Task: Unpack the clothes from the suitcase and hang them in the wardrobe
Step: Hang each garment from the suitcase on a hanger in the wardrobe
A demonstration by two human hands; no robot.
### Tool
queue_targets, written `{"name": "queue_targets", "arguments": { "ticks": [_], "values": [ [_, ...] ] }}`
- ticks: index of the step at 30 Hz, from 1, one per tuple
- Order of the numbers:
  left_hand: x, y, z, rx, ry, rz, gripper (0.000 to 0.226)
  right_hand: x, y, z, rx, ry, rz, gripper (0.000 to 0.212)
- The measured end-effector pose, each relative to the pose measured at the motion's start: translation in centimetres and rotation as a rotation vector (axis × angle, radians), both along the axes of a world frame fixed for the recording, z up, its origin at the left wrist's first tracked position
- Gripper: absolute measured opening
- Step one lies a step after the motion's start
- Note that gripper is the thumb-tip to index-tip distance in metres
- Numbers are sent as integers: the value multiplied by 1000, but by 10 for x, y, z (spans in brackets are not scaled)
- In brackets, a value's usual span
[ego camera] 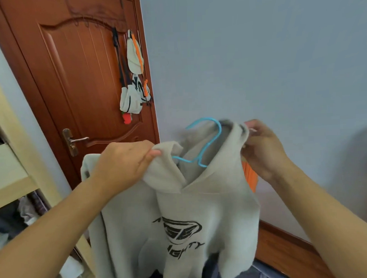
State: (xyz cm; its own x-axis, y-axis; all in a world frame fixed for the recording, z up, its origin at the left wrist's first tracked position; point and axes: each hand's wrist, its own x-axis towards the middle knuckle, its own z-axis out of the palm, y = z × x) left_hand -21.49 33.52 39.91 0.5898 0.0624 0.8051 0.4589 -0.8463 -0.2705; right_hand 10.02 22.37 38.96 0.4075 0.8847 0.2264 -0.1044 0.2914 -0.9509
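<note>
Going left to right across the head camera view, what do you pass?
Wardrobe → door handle → left hand → blue hanger → right hand. Both hands grip the grey hoodie.

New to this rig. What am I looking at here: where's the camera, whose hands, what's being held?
There is no robot here. A person wears one wide-angle camera on the head, looking forward and down, so the two bare arms reaching into the picture are the wearer's own.

Both hands hold up a beige hoodie with a black printed logo. The left hand grips one side of its neck opening; the right hand pinches the other side. A blue hanger sits inside the neck, hook sticking up.

Behind are a brown wooden door with white bags hung on it, and a pale blue wall. At the left edge are light wooden wardrobe shelves with clothes inside.
</note>
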Motion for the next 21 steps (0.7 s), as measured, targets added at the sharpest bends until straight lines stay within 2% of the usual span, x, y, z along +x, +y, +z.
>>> {"name": "queue_targets", "arguments": {
  "ticks": [1,2,3,4,5,6,8,11,13,15,17,19,21],
  "values": [
    [-1,0,2,1,-32,9,54,9,6,-2,-96,19,-128,36],
    [-2,0,6,-32,-93,36,51,17,10,-6,-259,-113,-213,37],
    [-3,2,10,-80,-151,83,48,22,11,-10,-448,-283,-212,38],
    [-6,4,13,-116,-193,147,46,29,11,-19,-563,-441,-231,35],
    [-9,7,15,-130,-220,212,45,30,9,-24,-595,-518,-258,28],
    [-12,10,17,-129,-237,267,44,27,7,-24,-558,-518,-268,22],
    [-14,14,18,-147,-242,327,42,9,5,-14,-442,-542,-170,26],
    [-16,16,16,-215,-236,363,41,-14,13,-17,-314,-950,93,42],
    [-21,17,13,-287,-254,393,45,-25,16,-32,-304,-1094,115,40],
    [-25,17,11,-352,-303,384,48,-35,16,-45,-279,-1127,69,46],
    [-30,16,14,-426,-337,312,45,-44,17,-49,-178,-1156,-63,43],
    [-38,15,21,-499,-351,200,39,-49,17,-45,-80,-1123,-228,40],
    [-54,16,23,-494,-330,219,34,-48,14,-28,-45,-1072,-356,40]
  ]
}}
